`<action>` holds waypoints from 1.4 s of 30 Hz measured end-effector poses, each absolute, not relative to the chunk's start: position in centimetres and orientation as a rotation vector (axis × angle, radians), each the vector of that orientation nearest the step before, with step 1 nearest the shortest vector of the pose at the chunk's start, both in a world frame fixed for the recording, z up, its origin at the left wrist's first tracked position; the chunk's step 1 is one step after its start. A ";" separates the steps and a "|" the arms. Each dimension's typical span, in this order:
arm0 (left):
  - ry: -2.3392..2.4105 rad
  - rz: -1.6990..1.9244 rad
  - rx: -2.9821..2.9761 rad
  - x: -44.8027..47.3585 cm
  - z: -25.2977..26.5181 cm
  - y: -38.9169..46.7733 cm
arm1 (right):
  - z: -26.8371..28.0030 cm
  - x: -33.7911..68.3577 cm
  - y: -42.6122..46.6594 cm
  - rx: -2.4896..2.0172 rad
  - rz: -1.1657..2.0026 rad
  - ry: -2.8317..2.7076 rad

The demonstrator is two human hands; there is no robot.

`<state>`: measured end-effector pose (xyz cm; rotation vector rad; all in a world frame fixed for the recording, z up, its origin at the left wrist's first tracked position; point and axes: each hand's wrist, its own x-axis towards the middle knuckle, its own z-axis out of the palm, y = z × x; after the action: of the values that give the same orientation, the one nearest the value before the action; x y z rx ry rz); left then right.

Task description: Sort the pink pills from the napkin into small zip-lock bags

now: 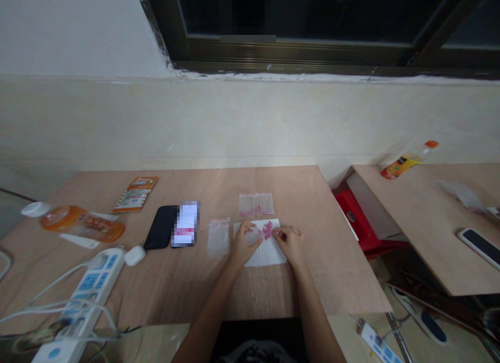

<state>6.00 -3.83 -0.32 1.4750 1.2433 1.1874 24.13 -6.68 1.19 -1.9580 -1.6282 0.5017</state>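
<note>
A small heap of pink beads point(267, 230) lies on a white sheet of paper point(265, 258) in the middle of the table. My left hand point(242, 244) is closed on a small clear plastic bag point(252, 235) at the left side of the heap. At the right edge of the beads, the fingertips of my right hand point(291, 241) are pinched together; whatever is between them is too small to make out. Just behind the paper lie two clear bags with pink beads inside point(255, 204). Left of my left hand rests a stack of clear zip bags point(218, 237).
Two phones, one dark point(161, 227) and one lit point(185, 224), lie to the left. Beyond them are an orange packet point(136, 194), an orange drink bottle point(84, 223), a white charging case point(135, 255) and a power strip point(91, 290) with cables. Another table point(425, 222) stands right, across a gap.
</note>
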 end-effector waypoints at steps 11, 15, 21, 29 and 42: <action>1.233 1.198 1.477 6.0 -0.1 -3.8 | 1.6 23.1 -6.6 -1.870 0.557 -1.472; 1.226 1.191 1.483 5.9 -0.3 -3.8 | 1.6 21.6 -6.1 -1.787 0.617 -1.455; 1.223 1.199 1.502 5.9 -0.6 -3.8 | 1.9 20.3 -5.8 -1.733 0.648 -1.526; 1.225 1.193 1.498 5.9 -0.6 -3.8 | 1.7 22.1 -6.4 -1.801 0.644 -1.465; 1.222 1.197 1.475 5.9 -0.5 -3.8 | 1.6 23.3 -7.3 -1.994 0.503 -1.578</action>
<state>5.88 -3.84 -0.52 1.4752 1.2225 1.1973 23.29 -7.26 1.64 -1.9942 -1.5778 0.5030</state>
